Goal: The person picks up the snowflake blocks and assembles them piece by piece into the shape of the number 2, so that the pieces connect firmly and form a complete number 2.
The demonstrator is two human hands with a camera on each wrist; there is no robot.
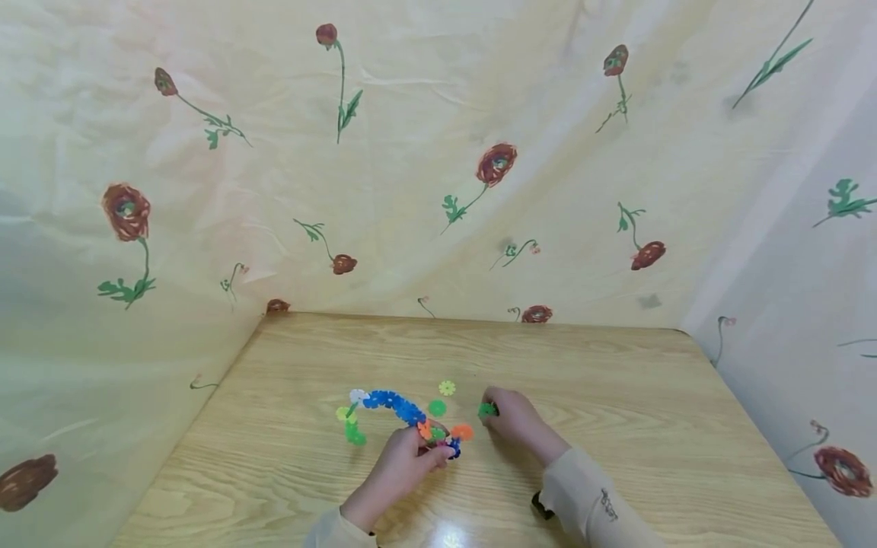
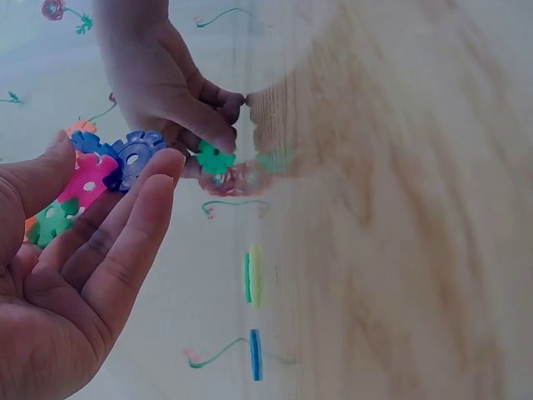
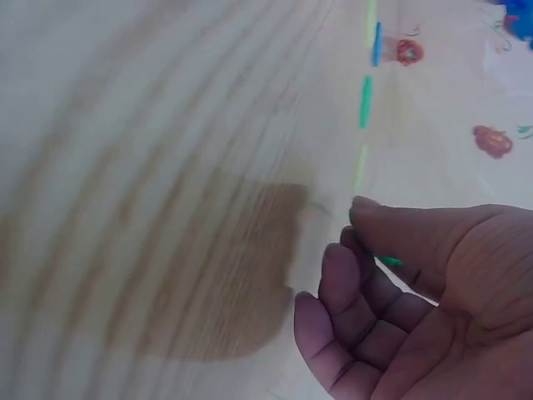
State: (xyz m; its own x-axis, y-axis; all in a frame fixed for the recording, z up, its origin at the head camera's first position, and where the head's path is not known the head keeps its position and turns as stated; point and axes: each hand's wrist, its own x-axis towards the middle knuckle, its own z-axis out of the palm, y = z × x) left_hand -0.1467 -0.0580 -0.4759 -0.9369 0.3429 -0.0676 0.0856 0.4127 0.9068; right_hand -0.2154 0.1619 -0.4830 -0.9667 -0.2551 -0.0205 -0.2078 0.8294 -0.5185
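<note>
In the head view, the left hand (image 1: 403, 461) conceals part of the multicoloured chain of notched plastic discs (image 1: 393, 401); the right hand (image 1: 515, 418) partly covers a green notched plastic disc (image 1: 486, 409). A dark object (image 1: 540, 506) beside the beige right sleeve (image 1: 594, 491) is unidentifiable. The lower edge crops the wood-grain counter (image 1: 671, 426).

From eight o'clock, the disc chain (image 1: 388, 399) runs green, yellow-green, white, blue, orange, green, pink and dark blue (this last at four). The tan table (image 1: 630, 396) is wood-grained; the cream cloth (image 1: 411, 175), toward twelve, bears red-brown, green-stemmed flowers (image 1: 496, 164).
</note>
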